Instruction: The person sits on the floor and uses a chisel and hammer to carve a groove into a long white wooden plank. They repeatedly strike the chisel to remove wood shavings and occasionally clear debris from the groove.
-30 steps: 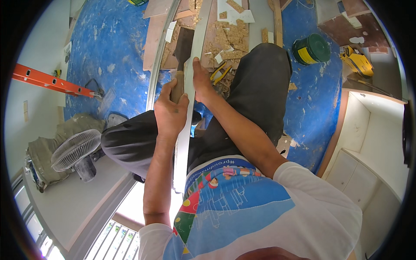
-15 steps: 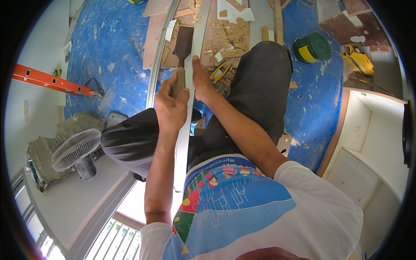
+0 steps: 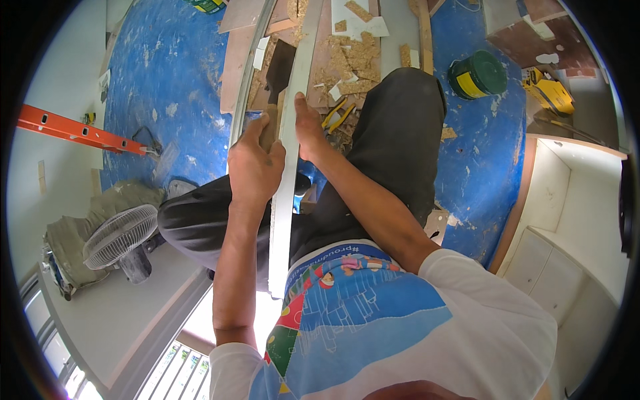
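Note:
My left hand (image 3: 255,167) is wrapped round the wooden handle of a wide-bladed chisel (image 3: 280,65). Its dark flat blade points away from me and leans slightly right, beside the left edge of a long pale strip of board (image 3: 285,180). This strip runs from between my legs toward the far work area. On its right edge, my right hand (image 3: 308,127) grips it with the thumb along the top; the other fingers are partly hidden. Just right of that hand lie yellow-handled pliers (image 3: 339,116). Broken chipboard pieces (image 3: 357,60) are scattered beyond.
A long metal-edged rail (image 3: 245,83) runs left of the chisel. Green bucket (image 3: 477,75) and yellow tool case (image 3: 550,93) stand at the right. At the left are an orange ladder (image 3: 80,130) and a fan (image 3: 123,237). Blue covering (image 3: 167,87) lies on the floor.
My left hand and the chisel have shifted slightly left and toward me, and the blade leans more to the right. My right hand stays on the strip.

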{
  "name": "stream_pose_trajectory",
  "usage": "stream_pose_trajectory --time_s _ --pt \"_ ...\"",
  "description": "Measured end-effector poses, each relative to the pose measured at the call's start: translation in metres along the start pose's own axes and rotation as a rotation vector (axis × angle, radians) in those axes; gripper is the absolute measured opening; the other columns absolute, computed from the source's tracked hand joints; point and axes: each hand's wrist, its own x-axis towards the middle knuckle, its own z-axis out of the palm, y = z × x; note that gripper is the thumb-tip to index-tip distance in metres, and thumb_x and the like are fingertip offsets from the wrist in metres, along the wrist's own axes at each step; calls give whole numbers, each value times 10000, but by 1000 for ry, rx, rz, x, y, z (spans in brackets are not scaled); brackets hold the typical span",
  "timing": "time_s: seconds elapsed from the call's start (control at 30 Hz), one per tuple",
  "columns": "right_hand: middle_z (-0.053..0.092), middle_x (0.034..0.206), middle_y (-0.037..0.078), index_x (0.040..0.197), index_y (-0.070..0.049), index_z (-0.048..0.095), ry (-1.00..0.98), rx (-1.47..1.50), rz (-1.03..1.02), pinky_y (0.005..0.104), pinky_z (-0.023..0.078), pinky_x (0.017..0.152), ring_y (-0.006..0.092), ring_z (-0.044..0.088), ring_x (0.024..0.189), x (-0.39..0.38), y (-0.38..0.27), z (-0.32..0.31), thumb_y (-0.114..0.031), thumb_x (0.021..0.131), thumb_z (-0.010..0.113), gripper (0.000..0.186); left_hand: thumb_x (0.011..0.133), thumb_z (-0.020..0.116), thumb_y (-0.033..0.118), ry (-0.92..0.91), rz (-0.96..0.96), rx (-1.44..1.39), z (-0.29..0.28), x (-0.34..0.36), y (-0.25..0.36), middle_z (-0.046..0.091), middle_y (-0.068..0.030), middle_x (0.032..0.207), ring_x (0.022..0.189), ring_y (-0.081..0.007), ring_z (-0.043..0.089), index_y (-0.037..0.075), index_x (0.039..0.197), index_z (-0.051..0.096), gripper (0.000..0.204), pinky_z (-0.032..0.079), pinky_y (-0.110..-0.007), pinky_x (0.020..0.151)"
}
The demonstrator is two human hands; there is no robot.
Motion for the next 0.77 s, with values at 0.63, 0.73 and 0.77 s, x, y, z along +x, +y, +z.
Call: stream_pose_trajectory --time_s 0.63,0.73,0.77 --pt "529 765 -10 968 -137 594 -31 0 -25 330 447 590 117 529 661 -1 5 -4 -560 1059 502 443 869 699 68 -79 -328 -445 -5 -11 -5 701 -114 876 551 -95 578 -84 1337 601 502 443 -254 479" --pt "537 776 -11 974 -140 593 -46 -13 -35 322 461 605 114 546 680 0 5 -4 -584 1045 519 456 884 693 73 -78 -323 -504 -3 -12 -7 705 -129 881 555 -95 590 -91 1357 583 513 433 -238 448" --pt "538 774 -11 972 -141 593 -52 2 -30 321 465 606 116 548 677 0 5 -4 -595 1039 523 464 884 693 73 -78 -323 -505 -3 -12 -8 705 -129 881 555 -95 590 -91 1357 583 513 433 -238 448"
